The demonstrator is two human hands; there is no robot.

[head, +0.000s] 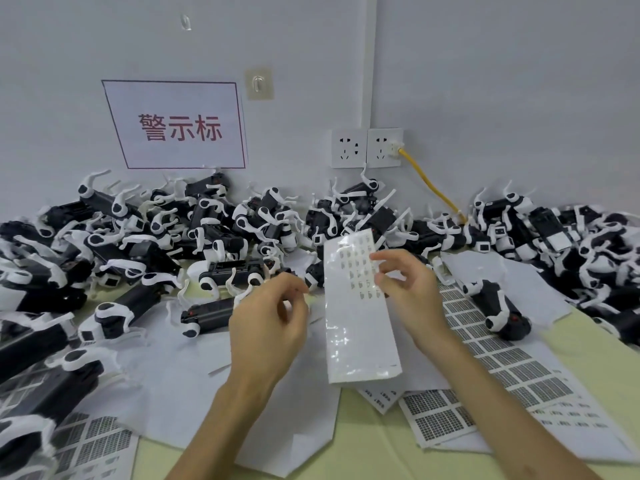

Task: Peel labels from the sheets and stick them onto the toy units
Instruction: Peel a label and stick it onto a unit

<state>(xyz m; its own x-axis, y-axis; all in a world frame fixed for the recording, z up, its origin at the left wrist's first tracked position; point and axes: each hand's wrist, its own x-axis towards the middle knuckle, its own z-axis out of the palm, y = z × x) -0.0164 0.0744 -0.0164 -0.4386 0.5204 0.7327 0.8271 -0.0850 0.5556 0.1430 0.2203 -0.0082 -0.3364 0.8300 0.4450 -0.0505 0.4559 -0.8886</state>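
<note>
Right hand (405, 282) pinches the label sheet (360, 334) by its edge. Left hand (266, 320) is curled beside it, its hold unclear. Toys (221, 237) lie piled behind.

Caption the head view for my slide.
Right hand grips a glossy label sheet, left hand beside it, before heaped toy units.

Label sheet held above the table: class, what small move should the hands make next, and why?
Probably the left hand should pinch a label off the label sheet: the right hand grips its right edge, rows of labels remain near its top, and the left fingers hover curled beside its left edge.
</note>
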